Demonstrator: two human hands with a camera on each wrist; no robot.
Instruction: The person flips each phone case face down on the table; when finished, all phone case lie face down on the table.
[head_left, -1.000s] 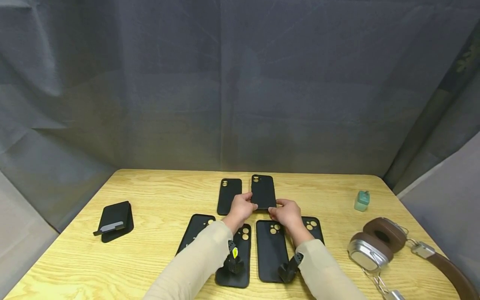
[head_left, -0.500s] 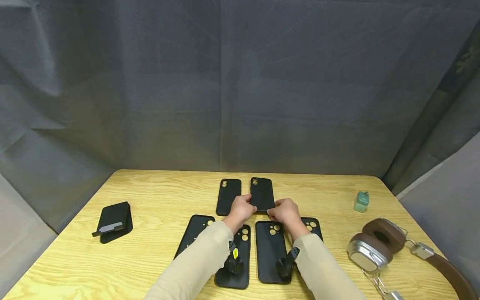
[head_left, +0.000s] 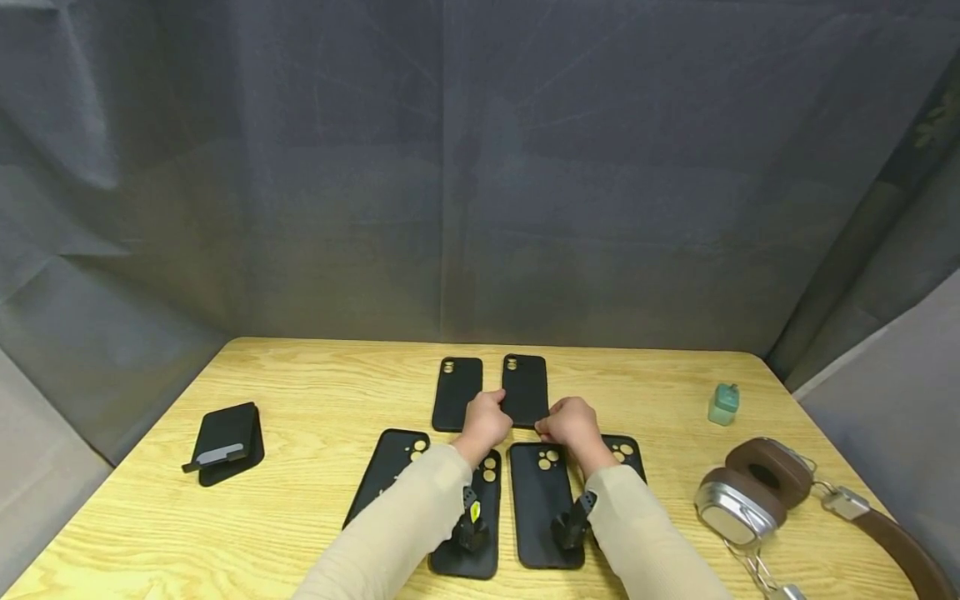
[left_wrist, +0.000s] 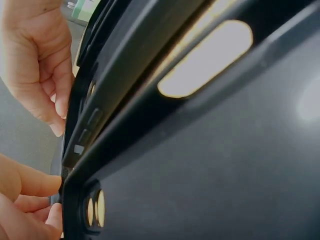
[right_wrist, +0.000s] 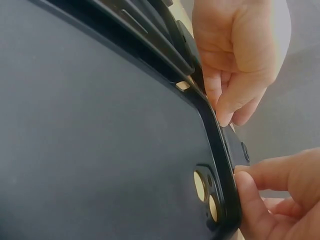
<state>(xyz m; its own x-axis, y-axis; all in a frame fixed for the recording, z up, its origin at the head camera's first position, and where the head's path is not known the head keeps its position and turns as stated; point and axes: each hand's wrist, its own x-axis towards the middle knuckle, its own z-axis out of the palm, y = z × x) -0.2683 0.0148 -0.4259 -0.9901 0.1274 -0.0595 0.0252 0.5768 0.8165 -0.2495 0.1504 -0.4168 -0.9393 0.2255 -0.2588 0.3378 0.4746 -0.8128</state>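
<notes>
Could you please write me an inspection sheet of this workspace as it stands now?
Surface: wooden table, light grain.
Job's things: far right case, flat on the table, held at its near corners by both hands; five other black cases around it.
Clutter: black wallet at left; green bottle and brown headphones at right.
Hands: left hand and right hand each pinch a near corner.
Cables: headphone chain or cord, lower right.
Surroundings: grey curtain behind and beside.
</notes>
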